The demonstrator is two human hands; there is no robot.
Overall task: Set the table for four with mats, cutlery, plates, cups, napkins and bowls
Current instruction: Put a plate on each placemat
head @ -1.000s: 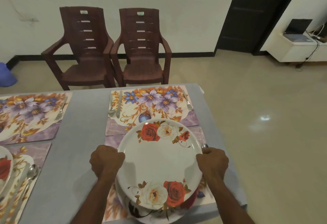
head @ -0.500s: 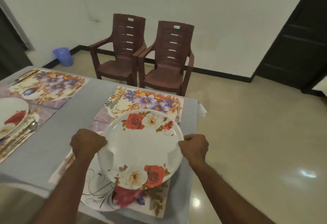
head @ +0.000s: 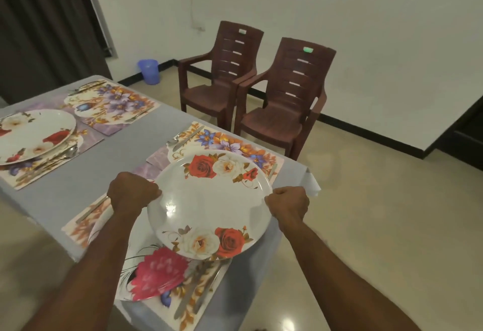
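- The table (head: 125,148) carries four floral mats; the mat (head: 235,148) at its far right corner has only cutlery.
- The rose plate (head: 211,200), empty, is above the near right corner.
- The left hand (head: 132,192) and the right hand (head: 287,204) grip its opposite rims.

Count so far: four floral mats (head: 230,145) on the surface, three plates (head: 211,200), one on the far left, two near. Also two brown chairs (head: 285,101) on the far side and one blue bin (head: 149,70).
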